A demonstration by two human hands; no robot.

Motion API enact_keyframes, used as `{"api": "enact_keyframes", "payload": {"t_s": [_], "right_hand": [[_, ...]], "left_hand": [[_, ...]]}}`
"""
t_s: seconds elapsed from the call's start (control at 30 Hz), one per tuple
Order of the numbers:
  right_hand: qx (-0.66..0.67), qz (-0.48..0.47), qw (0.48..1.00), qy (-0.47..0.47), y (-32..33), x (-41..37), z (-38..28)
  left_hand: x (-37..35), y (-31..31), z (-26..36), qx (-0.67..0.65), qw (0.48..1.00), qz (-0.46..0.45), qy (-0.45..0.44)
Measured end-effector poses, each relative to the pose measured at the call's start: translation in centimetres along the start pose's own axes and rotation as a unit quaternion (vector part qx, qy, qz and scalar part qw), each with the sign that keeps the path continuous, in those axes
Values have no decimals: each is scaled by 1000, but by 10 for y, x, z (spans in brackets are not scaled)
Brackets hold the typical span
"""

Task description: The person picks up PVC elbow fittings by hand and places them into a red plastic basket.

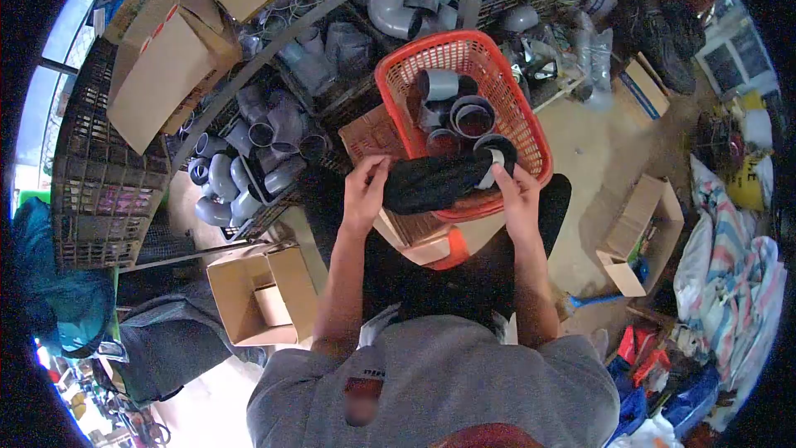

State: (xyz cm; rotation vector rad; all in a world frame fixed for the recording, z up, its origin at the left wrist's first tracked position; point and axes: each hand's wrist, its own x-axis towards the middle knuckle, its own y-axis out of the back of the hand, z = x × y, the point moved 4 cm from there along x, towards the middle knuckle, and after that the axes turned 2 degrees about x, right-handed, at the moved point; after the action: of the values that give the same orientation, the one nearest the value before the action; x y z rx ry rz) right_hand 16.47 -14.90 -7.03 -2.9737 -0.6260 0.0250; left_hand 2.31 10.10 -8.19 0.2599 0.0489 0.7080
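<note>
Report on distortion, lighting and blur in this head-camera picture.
Head view: strong fisheye bends the edges, with black corners; daylight is blown out at the upper left; the left hand, right hand and red basket are sharp; the black item they hold is too dark for detail.

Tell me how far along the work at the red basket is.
Done: several grey fittings lie in the red basket. In hand: the left hand and right hand grip a dark piece over its near rim. Left, probably: many grey elbows lie outside it, to the left.
</note>
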Motion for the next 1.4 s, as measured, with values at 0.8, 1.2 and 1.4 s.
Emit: {"api": "enact_keyframes", "payload": {"t_s": [0.8, 1.2, 1.4], "right_hand": [[-337, -133, 932, 28, -16, 28, 52], [-601, -117, 790, -1, -33, 35, 53], [-410, -102, 906, -7, -11, 47, 65]], "left_hand": [[-11, -5, -56, 234, 960, 62, -138], [-23, -57, -54, 56, 974, -42, 215], [-9, -65, -141, -118, 963, -62, 236]]}}
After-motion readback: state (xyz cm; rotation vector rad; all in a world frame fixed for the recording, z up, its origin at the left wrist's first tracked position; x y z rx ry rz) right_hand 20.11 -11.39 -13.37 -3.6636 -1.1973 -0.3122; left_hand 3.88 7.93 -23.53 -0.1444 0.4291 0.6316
